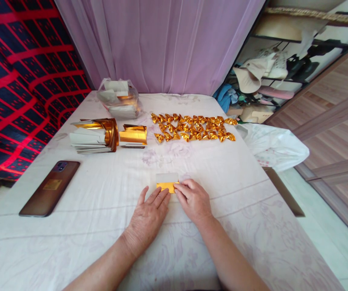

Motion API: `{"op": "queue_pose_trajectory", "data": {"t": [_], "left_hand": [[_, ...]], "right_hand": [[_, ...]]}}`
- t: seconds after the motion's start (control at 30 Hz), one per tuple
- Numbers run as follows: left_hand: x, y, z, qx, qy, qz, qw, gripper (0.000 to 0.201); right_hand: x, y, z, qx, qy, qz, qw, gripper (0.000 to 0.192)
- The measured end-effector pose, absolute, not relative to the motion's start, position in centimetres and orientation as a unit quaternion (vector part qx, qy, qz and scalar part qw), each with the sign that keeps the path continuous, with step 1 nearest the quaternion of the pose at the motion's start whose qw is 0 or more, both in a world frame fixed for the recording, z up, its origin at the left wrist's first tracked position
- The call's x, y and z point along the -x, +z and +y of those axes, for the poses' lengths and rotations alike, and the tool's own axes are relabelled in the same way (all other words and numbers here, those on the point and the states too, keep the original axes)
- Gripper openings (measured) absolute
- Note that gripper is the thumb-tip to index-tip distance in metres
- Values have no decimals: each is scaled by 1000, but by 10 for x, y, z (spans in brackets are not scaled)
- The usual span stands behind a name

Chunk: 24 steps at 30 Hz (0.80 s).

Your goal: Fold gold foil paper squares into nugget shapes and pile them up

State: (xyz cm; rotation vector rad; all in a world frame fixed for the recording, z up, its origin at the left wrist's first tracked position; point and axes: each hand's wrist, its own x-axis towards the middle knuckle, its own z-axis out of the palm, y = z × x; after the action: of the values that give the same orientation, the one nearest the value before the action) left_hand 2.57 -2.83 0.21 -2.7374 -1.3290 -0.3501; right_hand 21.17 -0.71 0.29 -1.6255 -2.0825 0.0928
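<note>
Head view. The left hand [148,216] lies flat on the white cloth-covered table [71,242], fingers spread loosely, fingertips touching the lower left edge of the gold foil sheet [166,182]. The right hand [194,200] rests just beside it, fingers pressed together, pinning the right edge of the same sheet against the table. The sheet lies at table centre, at 12 o'clock from both hands; its upper part shows the pale reverse side and its lower strip shows gold.

Surroundings, taken from the sheet:
- 12 to 1 o'clock, well apart: rows of folded gold pieces [194,128], laid close together.
- 11 o'clock: a short stack of gold foil [133,135]; just beside it, further left, a larger stack of sheets with curled gold edges [93,135].
- Beyond the stacks, near the far edge: a clear plastic bag [119,99] holding paper and foil.
- 9 o'clock, well apart: a brown phone [50,188] lying back-up. It bears a small gold patch; any writing on it is too small to read.
- 2 o'clock, off the table edge: a white plastic bag [275,147].

Nothing lies between the hands and the sheet.
</note>
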Motion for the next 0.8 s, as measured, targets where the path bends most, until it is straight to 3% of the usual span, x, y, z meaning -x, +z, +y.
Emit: {"op": "queue_pose_trajectory", "data": {"t": [0.8], "left_hand": [[-27, 5, -28, 889, -130, -437, 45, 34]], "right_hand": [[-211, 1, -6, 592, 43, -755, 277, 17]]}}
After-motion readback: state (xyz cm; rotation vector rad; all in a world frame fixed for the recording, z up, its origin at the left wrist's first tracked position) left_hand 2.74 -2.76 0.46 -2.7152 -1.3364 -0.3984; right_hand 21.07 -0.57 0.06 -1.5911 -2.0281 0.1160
